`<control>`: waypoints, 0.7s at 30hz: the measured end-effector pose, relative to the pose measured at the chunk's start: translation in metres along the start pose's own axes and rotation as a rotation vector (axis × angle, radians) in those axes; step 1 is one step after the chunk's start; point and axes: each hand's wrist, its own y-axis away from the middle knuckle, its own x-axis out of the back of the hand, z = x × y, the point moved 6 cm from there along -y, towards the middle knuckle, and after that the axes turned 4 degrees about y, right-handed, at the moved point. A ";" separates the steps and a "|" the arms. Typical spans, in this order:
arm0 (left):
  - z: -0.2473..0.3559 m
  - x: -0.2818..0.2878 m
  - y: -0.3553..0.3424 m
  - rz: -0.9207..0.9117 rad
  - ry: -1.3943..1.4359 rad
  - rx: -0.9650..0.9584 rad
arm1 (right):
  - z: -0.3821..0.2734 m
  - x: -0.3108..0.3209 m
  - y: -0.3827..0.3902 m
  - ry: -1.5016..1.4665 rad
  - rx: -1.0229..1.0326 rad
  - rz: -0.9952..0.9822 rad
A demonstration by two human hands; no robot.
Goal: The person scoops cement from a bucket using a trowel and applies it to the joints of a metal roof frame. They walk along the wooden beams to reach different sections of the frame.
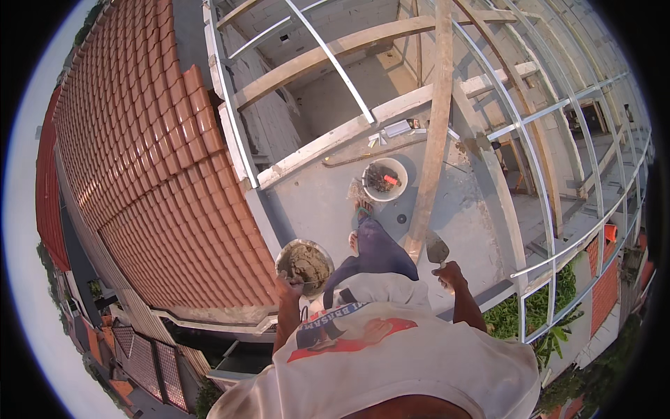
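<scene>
At my left side, my left hand (289, 287) grips the near rim of a round bucket. Grey-brown wet mortar (309, 266) fills much of it. Out to the right, my right hand (450, 275) is closed round the handle of a trowel (437, 248). The trowel's blade points away from me and carries grey residue. Beyond my feet stands a white bucket (403, 172) holding dark stuff and a red-handled item (391, 180). Clear crumpled plastic (356, 190) lies beside that bucket, close to my sandalled foot.
Red roof tiles (150, 133) slope away on the left. A long wooden beam (435, 126) slants past my right side. Metal roof framing (520, 126) spans the right, with drops beneath. Beyond the low wall edge (317, 150) lies a deep room. Small boxes (398, 128) sit near that edge.
</scene>
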 end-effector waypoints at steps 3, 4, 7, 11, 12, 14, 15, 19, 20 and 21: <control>0.015 -0.044 0.014 -0.021 -0.191 0.037 | 0.021 -0.023 -0.002 -0.105 -0.163 -0.036; 0.023 -0.056 0.013 -0.029 -0.255 0.021 | 0.011 -0.030 0.005 -0.069 -0.159 -0.041; 0.046 -0.105 0.004 -0.098 -0.426 -0.008 | -0.012 -0.058 0.019 -0.171 -0.219 -0.074; 0.045 -0.173 -0.005 -0.205 -0.606 0.007 | -0.026 -0.095 0.002 -0.408 -0.185 -0.171; 0.045 -0.190 -0.006 -0.237 -0.647 0.002 | -0.040 -0.102 -0.007 -0.393 -0.125 -0.172; 0.046 -0.214 -0.017 -0.325 -0.709 -0.037 | -0.084 -0.106 -0.018 -0.322 -0.001 -0.164; 0.047 -0.223 -0.023 -0.369 -0.739 -0.058 | -0.105 -0.111 -0.017 -0.246 0.050 -0.123; 0.035 -0.264 -0.081 -0.495 -1.008 -0.110 | -0.144 -0.126 -0.046 -0.101 0.226 0.084; 0.030 -0.281 -0.097 -0.529 -1.126 -0.200 | -0.153 -0.133 -0.056 -0.122 0.252 0.118; 0.031 -0.290 -0.107 -0.603 -1.143 -0.168 | -0.183 -0.138 -0.054 -0.207 0.263 0.074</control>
